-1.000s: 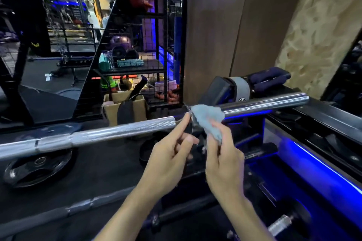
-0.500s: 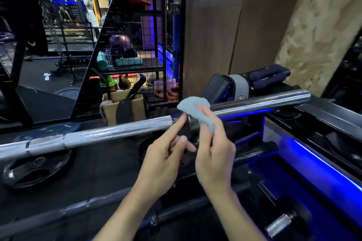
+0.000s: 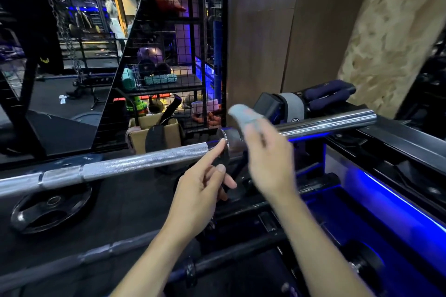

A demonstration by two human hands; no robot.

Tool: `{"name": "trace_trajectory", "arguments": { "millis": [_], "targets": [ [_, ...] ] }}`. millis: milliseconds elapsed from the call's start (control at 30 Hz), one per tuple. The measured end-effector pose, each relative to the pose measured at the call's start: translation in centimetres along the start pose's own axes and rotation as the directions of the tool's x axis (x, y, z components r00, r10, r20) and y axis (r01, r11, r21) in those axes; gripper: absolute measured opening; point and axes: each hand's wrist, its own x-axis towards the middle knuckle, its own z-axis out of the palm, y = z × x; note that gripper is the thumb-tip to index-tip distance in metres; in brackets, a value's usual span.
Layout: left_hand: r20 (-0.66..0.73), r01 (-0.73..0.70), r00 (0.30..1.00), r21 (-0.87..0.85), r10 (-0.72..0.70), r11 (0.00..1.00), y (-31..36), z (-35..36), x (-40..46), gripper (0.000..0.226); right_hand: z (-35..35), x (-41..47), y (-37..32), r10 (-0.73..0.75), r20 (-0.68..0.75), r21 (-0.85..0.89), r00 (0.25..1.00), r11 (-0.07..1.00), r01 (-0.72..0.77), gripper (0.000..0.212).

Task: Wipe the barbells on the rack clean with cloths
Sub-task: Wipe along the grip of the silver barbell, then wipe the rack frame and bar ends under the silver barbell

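A silver barbell (image 3: 135,163) lies across the rack, its knurled shaft running left and its smooth sleeve (image 3: 337,119) pointing right. My right hand (image 3: 268,159) is blurred with motion and holds a small light-blue cloth (image 3: 243,116) at its fingertips, just above the sleeve beside the collar (image 3: 229,141). My left hand (image 3: 205,183) points its straight index finger at the shaft right next to the collar, the other fingers loosely curled and holding nothing.
A second, darker bar (image 3: 96,255) lies lower in the rack. A black weight plate (image 3: 50,205) rests on the floor at left. A wire-mesh shelf (image 3: 169,75) with gear and a cardboard box (image 3: 154,135) stand behind the bar. Blue-lit rack frame (image 3: 398,200) on the right.
My right hand has lifted the cloth up and to the right, off the collar and over the sleeve. My left index finger stays at the shaft by the collar.
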Motion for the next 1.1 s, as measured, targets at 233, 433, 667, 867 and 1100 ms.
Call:
{"name": "trace_trajectory", "arguments": {
  "millis": [233,433,667,867,1100],
  "targets": [
    [0.067,-0.01,0.998,0.033,0.008,0.999,-1.0,-1.0,-0.4,0.028,2.6,-5.8,2.7,-0.362,0.106,-0.177,0.926,0.91,0.376,0.035],
    [0.053,0.051,0.997,0.063,-0.055,0.997,-2.4,-2.9,-2.2,0.037,-0.1,-2.6,0.3,-0.283,-0.015,-0.217,0.959,0.937,0.273,0.024],
    [0.026,0.072,0.997,0.023,-0.073,0.997,-1.9,-4.0,-2.8,0.036,2.1,0.4,1.4,-0.207,0.193,-0.338,0.959,0.904,0.263,0.027],
    [-0.064,0.114,0.992,0.046,-0.111,0.992,-4.0,-5.6,-4.8,0.03,-1.5,-8.2,3.7,-0.184,0.133,-0.192,0.974,0.959,0.207,0.034],
    [-0.077,0.266,0.963,0.145,-0.257,0.953,-8.6,-5.8,-10.7,0.024,-1.1,-15.0,10.0,0.775,0.38,0.04,0.505,0.532,-0.846,0.032]
  ]
}}
